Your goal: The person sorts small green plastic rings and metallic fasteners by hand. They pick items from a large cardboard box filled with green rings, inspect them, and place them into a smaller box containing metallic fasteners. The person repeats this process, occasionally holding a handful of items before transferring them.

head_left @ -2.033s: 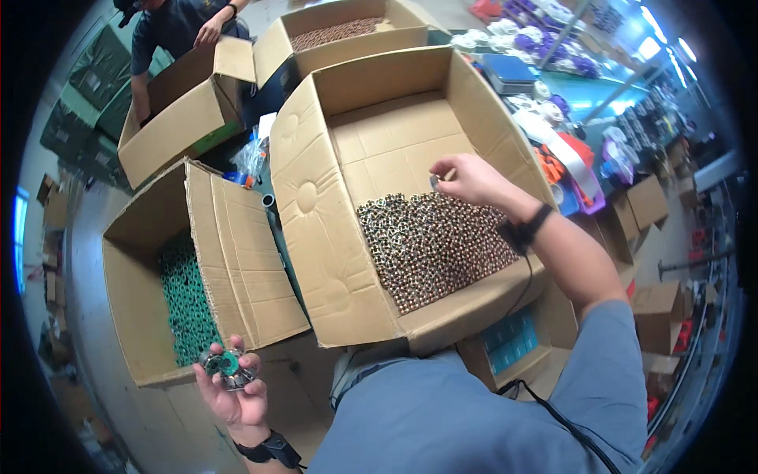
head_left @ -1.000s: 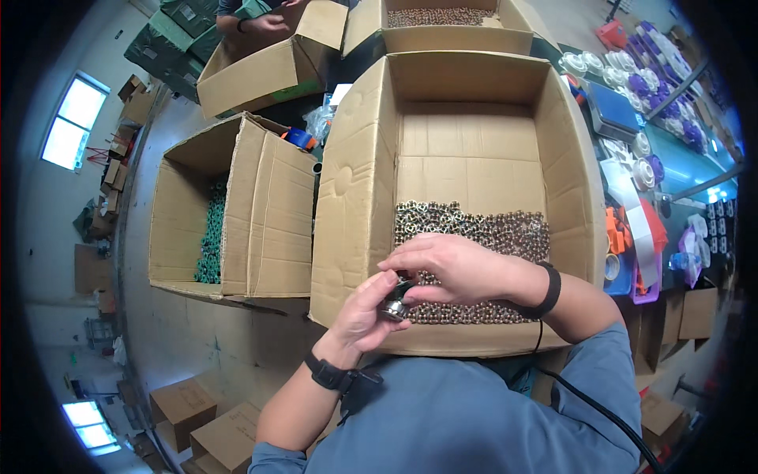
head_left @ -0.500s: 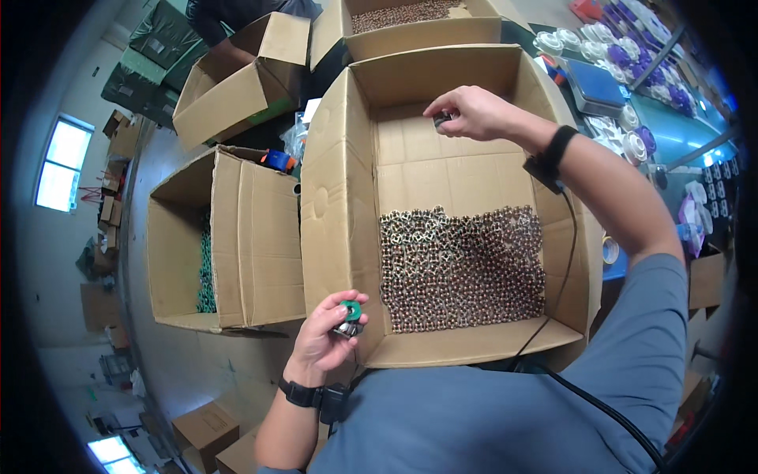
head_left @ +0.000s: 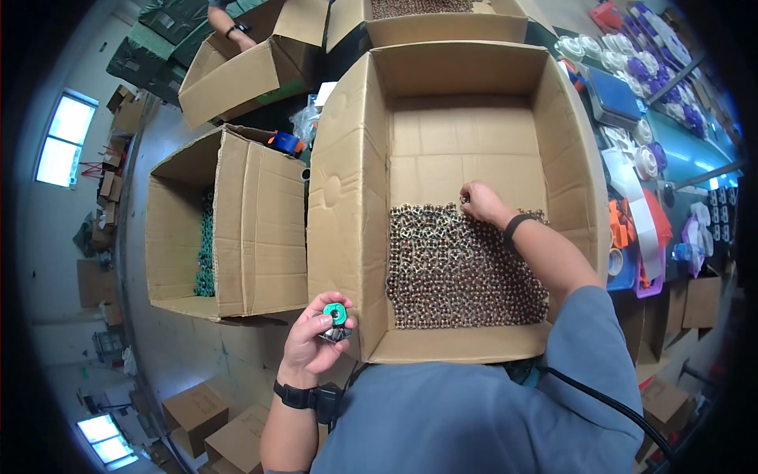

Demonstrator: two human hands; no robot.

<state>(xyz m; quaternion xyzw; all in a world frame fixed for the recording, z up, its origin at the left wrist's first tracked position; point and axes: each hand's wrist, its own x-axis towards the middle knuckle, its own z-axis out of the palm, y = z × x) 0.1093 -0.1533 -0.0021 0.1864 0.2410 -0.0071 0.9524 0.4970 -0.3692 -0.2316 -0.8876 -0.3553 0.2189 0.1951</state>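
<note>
My left hand (head_left: 306,338) is closed around a green ring-shaped part (head_left: 336,313), with a shiny metal piece (head_left: 335,335) below it, just outside the near left corner of a large cardboard box (head_left: 335,197). Inside that box lie closely packed rows of small round metal parts (head_left: 458,272) in brown and silver. At the far edge of the rows, my right hand (head_left: 485,204) reaches down with its fingers pinched. A small metal part (head_left: 465,201) shows at its fingertips; its lower side blends into the rows.
To the left stands a tilted cardboard box (head_left: 268,229) with green parts (head_left: 205,245) inside. A co-worker's hand (head_left: 242,39) reaches into another open box (head_left: 229,83) at the far left. White and purple parts (head_left: 643,67) crowd a table on the right.
My right hand has moved from above the box's bare far floor down and nearer, to the edge of the metal rows. My left hand keeps its hold on the green part.
</note>
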